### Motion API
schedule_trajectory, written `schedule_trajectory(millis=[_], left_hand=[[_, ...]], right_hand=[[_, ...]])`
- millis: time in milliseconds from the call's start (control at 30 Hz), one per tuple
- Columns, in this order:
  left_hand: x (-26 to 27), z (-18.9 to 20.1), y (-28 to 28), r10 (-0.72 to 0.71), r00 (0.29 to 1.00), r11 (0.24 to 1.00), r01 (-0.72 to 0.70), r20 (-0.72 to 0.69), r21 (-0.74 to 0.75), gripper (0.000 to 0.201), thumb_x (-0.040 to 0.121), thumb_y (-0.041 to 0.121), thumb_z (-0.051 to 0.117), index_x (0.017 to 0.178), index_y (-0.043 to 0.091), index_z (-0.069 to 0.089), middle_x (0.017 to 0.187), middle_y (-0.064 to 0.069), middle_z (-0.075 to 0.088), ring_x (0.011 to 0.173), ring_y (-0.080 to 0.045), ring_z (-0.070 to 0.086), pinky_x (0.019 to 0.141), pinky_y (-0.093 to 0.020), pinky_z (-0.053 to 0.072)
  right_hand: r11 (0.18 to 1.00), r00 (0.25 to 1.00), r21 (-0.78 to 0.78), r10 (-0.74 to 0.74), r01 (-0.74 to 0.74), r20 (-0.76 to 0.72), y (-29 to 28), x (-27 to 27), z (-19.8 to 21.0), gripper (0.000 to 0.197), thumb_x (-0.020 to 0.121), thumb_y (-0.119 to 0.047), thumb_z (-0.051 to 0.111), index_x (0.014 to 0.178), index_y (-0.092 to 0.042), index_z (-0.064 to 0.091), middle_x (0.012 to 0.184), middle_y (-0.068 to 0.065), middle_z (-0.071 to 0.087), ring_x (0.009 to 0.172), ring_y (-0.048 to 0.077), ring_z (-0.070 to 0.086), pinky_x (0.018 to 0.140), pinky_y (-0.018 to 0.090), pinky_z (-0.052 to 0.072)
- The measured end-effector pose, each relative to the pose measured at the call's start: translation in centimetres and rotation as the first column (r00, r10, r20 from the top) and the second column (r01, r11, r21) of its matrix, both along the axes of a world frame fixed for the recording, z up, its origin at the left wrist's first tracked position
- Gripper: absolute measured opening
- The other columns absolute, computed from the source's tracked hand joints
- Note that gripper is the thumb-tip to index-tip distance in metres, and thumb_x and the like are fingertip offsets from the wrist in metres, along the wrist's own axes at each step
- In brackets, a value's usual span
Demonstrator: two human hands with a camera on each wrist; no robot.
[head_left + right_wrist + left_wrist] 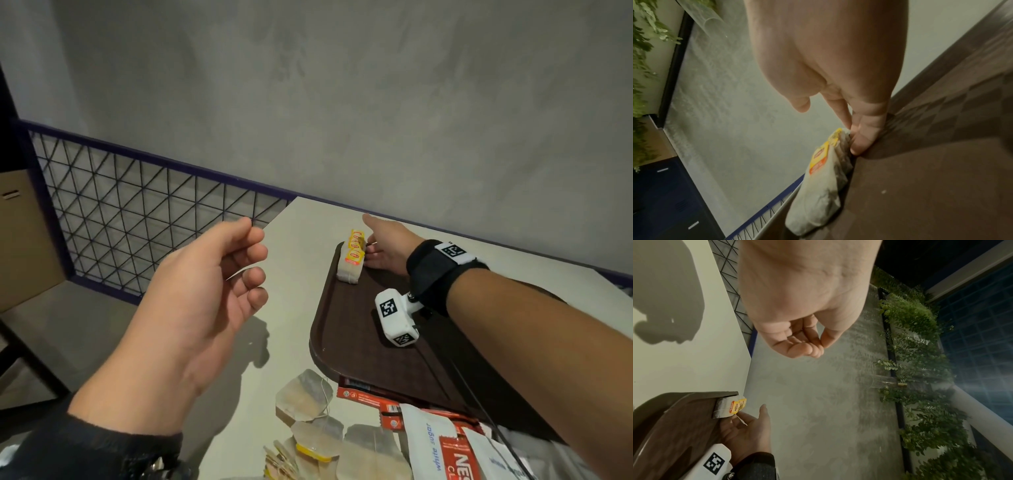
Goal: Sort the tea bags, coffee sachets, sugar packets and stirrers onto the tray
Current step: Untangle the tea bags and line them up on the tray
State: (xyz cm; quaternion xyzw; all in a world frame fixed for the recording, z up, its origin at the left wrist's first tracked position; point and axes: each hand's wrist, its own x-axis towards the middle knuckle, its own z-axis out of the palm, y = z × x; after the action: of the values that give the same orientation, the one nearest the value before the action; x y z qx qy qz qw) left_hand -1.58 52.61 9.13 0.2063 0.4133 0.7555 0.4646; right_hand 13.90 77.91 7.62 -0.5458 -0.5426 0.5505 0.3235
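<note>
Right hand [385, 251] reaches flat, fingers against stacked tea bags [351, 262]; left hand [202, 291] hovers (loosely curled, empty).

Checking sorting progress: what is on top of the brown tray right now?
On the brown tray a row of tea bags stands at its far corner, the right hand touching them with straight fingers. The forearm covers the tray's right side, so anything there is hidden.

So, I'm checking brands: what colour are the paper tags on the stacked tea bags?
Yellow with red, clearest in the head view: paper tags.
</note>
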Motion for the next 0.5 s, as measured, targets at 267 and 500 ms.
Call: schedule_trajectory(millis=[267, 500], left_hand=[[-0.1, 0.4, -0.2, 0.0, 1.0, 1.0, 0.0, 0.014, 0.009, 0.02, 0.096, 0.027, 0.065, 0.081, 0.015, 0.069, 0.066, 0.003, 0.061, 0.045, -0.007, 0.049, 0.038, -0.017, 0.039], [-0.2, 0.4, -0.3, -0.004, 1.0, 1.0, 0.003, 0.024, 0.02, 0.021, 0.097, 0.026, 0.064, 0.08, 0.014, 0.068, 0.065, 0.003, 0.061, 0.046, -0.007, 0.049, 0.039, -0.017, 0.039]], right_hand=[[0.999, 0.999, -0.025, 0.046, -0.047, -0.008, -0.4, 0.6, 0.5, 0.072, 0.1, -0.055, 0.052, 0.155, -0.014, 0.029, 0.126, 0.022, 0.055, 0.125, 0.038, 0.056, 0.111, 0.049, 0.045], [0.98, 0.993, -0.184, 0.094, -0.081, 0.066, -1.3, 2.1, 1.1, 0.074, 0.101, -0.052, 0.052, 0.15, 0.0, 0.031, 0.126, 0.035, 0.053, 0.097, 0.041, 0.064, 0.078, 0.042, 0.057]])
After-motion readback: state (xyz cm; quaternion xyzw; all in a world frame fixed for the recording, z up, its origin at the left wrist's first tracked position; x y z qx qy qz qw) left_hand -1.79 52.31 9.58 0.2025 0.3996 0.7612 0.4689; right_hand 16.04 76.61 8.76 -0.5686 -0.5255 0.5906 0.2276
